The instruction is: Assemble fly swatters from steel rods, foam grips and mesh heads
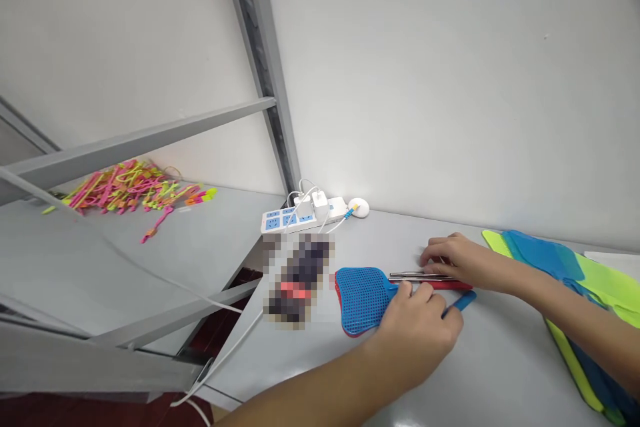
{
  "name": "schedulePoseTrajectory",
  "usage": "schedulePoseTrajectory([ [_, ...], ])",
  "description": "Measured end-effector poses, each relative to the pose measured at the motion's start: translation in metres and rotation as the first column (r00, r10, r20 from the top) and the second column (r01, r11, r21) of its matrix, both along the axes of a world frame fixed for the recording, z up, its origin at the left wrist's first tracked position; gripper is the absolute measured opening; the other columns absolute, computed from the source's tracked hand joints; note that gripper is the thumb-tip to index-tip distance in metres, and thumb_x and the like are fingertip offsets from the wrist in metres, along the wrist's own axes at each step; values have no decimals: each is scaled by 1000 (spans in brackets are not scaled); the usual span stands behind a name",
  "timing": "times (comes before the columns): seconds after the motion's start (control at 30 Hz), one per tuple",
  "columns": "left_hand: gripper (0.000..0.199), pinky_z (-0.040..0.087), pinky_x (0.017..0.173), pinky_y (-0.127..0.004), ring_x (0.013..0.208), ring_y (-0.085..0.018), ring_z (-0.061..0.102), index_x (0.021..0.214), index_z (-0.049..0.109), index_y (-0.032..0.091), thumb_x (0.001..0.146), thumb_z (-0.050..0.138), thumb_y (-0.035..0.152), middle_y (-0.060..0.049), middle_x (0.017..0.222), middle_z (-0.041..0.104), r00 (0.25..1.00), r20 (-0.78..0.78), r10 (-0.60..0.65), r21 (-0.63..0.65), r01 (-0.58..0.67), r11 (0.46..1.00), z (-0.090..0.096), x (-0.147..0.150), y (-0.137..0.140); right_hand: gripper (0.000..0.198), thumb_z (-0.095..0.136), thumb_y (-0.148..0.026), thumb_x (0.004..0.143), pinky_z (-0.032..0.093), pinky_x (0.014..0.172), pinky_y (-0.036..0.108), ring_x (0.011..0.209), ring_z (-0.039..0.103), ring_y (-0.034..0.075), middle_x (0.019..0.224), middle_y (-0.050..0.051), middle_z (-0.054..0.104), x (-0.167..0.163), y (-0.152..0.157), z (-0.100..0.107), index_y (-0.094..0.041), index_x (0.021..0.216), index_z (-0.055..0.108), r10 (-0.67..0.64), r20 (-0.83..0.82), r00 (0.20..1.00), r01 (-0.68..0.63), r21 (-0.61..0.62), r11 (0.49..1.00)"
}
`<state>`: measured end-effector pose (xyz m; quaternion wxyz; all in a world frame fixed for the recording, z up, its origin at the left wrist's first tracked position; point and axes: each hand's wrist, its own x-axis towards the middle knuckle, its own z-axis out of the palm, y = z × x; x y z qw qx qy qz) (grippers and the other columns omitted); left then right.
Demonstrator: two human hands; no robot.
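Observation:
My left hand [423, 323] is closed around the handle of a blue fly swatter [364, 300], whose mesh head lies flat on the grey table. A red edge shows from under this head, and a red handle [450, 285] lies behind the blue one. Just beyond, my right hand [463, 260] has its fingers curled at the right end of several thin metal rods [407, 276] lying side by side. The fingers partly cover that end of the rods.
A power strip [273, 222] with white chargers and cables stands by the wall, beside a white round device [361, 207]. Blue and lime fly swatters [545, 257] pile up at right. Left of a metal frame [265, 47] lie many pink and yellow pieces [127, 187]. A pixelated dark object [300, 280] sits nearby.

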<state>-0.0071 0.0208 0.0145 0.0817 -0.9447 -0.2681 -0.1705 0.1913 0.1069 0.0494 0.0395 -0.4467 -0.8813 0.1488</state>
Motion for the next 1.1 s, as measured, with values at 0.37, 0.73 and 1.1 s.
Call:
schedulePoseTrajectory([
  [0.37,25,36,67,-35,73,-18,56,82,65,16,93,48,31,-5,77,64,857,510,-72,-112,150,982,9,11,-6,15,52,-24,86,41,82,36,74,61,18,81,3,66,-11,0,-4,-22,82,66,40,102,994,-56,149,987],
  [0.73,29,44,62,-26,68,-15,59,95,56,20,90,59,49,-1,77,64,796,591,128,-627,354,694,1,10,-15,2,53,-24,84,40,56,29,59,53,15,69,-1,58,16,-84,65,-23,85,55,-294,-723,625,670,304,677],
  [1.1,14,43,70,-26,74,-16,58,94,62,19,94,53,30,-1,83,67,854,498,151,-701,293,651,5,13,-16,1,54,-23,86,40,49,27,56,49,13,68,-1,53,7,-147,8,-23,85,54,-243,-952,185,563,-100,820],
])
